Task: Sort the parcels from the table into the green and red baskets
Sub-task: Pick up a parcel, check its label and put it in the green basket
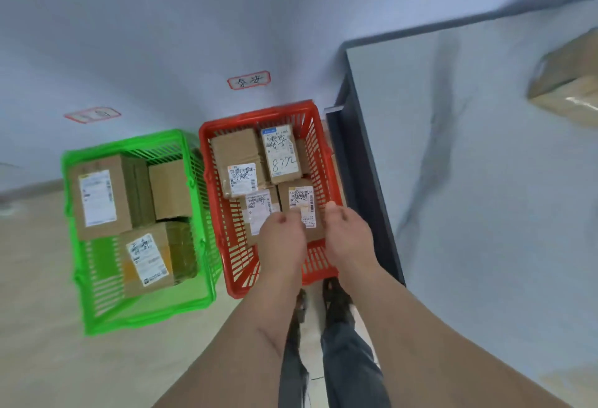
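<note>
On the floor, the red basket [318,135] holds several labelled cardboard parcels. My left hand [282,239] and my right hand [348,233] reach down into its near half. Their curled fingers close on the two sides of a small labelled parcel [302,200], which sits low among the others. The green basket [136,313] stands just left of the red one and holds three parcels. One more brown parcel [566,83] lies on the grey table [469,181] at the far right, blurred.
The table's dark edge [365,181] runs right beside the red basket. Two red-framed paper labels are stuck on the wall, one [248,80] above the red basket and one [92,114] above the green. My legs and shoes [339,304] stand just behind the red basket.
</note>
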